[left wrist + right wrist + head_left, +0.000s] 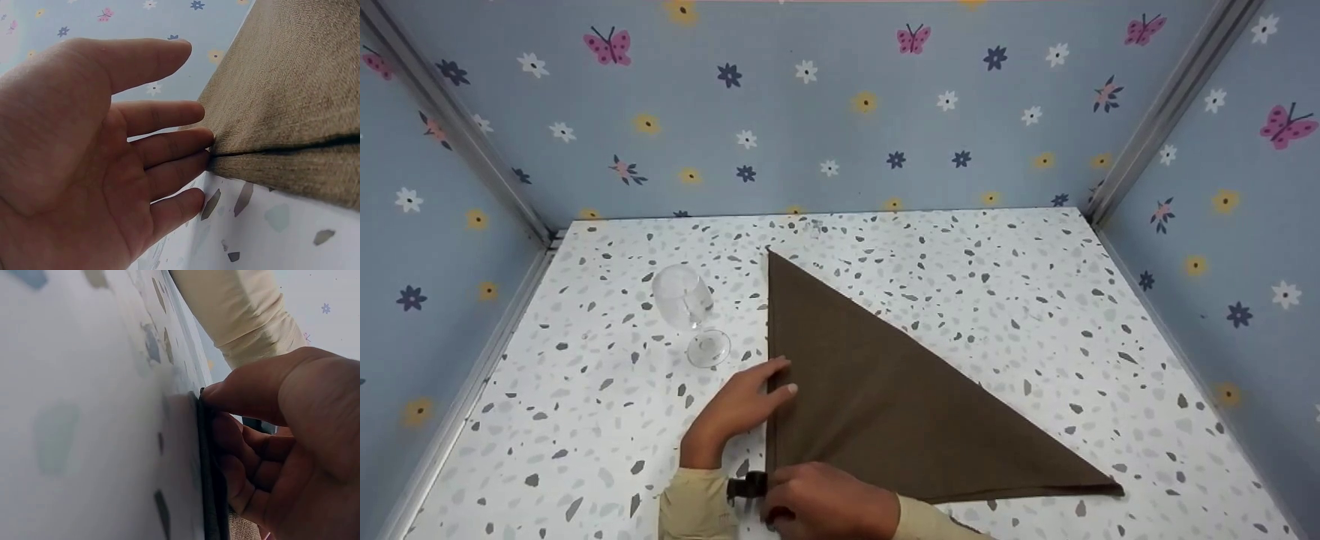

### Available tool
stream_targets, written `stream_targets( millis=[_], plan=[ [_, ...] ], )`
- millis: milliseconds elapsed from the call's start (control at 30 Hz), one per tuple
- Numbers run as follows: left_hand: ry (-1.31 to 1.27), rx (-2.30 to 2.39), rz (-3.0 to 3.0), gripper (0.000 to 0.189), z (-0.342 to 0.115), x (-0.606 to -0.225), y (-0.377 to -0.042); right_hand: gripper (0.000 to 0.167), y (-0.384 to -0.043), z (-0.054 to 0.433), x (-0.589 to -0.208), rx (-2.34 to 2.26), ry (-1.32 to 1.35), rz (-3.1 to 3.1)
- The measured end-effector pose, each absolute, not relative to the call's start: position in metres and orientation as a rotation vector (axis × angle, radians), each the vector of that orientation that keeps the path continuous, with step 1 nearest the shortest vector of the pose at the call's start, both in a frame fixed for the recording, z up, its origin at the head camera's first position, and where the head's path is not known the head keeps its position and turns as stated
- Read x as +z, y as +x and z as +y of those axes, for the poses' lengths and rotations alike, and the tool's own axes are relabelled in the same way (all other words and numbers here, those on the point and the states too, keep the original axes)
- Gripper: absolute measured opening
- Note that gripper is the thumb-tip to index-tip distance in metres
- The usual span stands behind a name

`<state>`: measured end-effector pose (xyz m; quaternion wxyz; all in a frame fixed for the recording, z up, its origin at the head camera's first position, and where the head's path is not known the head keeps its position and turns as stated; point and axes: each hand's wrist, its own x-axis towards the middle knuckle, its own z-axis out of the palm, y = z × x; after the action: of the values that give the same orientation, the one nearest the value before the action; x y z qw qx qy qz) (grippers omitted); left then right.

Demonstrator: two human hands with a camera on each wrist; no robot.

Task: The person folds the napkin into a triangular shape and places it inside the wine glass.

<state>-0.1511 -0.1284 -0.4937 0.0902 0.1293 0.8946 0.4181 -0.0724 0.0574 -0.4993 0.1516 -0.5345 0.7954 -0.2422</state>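
Note:
A brown cloth napkin (877,382), folded into a triangle, lies on the speckled table. My left hand (742,401) is at its left edge, with the fingers nearly straight and the thumb apart. Up close in the left wrist view, the left fingertips (203,138) meet the edge where the cloth's layers part. At the near left corner my right hand (829,499) has its fingers curled. It pinches the napkin's edge (209,495) between thumb and fingers in the right wrist view. A clear wine glass (709,349) stands upright left of the napkin.
The white table (997,277) has grey and pale flecks. Blue panels (825,97) with flowers and butterflies enclose its back and sides, with metal strips (1177,97) at the corners. A black strap (748,485) shows between the two wrists.

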Motion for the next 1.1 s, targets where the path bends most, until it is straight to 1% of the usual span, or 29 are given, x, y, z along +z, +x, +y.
stream_targets(
  millis=[467, 733, 967, 1100],
  plan=[
    [0.389, 1.210, 2.670, 0.054, -0.129, -0.492, -0.151, 0.011, -0.073, 0.057, -0.496, -0.739, -1.510, 2.251],
    [0.394, 1.235, 2.674, 0.054, -0.127, -0.494, -0.152, 0.014, -0.082, 0.068, -0.496, -0.865, -1.447, 2.179],
    [0.386, 1.224, 2.687, 0.053, -0.127, -0.493, -0.151, 0.012, -0.091, 0.080, -0.494, -0.916, -1.529, 2.245],
    [0.392, 1.213, 2.673, 0.054, -0.127, -0.491, -0.150, 0.014, -0.094, 0.089, -0.492, -0.934, -1.526, 2.314]
  ],
)
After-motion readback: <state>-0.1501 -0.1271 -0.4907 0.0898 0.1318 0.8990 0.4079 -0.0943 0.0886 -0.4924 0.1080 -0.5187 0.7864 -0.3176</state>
